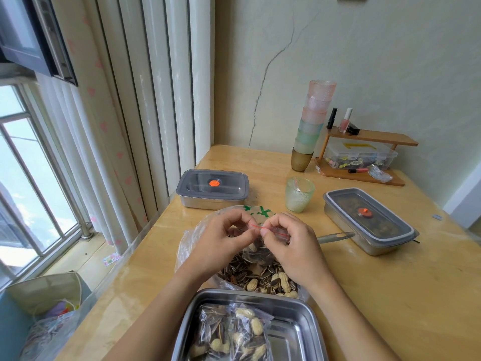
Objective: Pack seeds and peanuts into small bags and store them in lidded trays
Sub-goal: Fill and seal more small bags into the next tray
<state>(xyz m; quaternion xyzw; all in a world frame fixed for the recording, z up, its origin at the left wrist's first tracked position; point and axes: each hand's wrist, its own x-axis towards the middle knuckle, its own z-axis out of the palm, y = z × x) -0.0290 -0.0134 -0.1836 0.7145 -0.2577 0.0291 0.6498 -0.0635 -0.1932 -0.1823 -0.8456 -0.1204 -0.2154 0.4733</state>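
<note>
At the centre of the frame a small clear bag [272,231] with a red seal line is pinched along its top edge by both hands, the left hand [221,246] and right hand [291,252] each with fingers curled on it. Just beneath lies a large open bag [256,273] of sunflower seeds and peanuts. At the bottom edge an open steel tray [299,311] holds filled packets [234,332]. Two lidded trays sit on the bench [390,295], one at centre left [212,187] and one at right [367,220], with a green cup [299,195] between them.

no legible txt, green print [263,211] on plastic bag [191,241] unreadable, yellow label [358,146] on clear box [364,155] blurred
</note>
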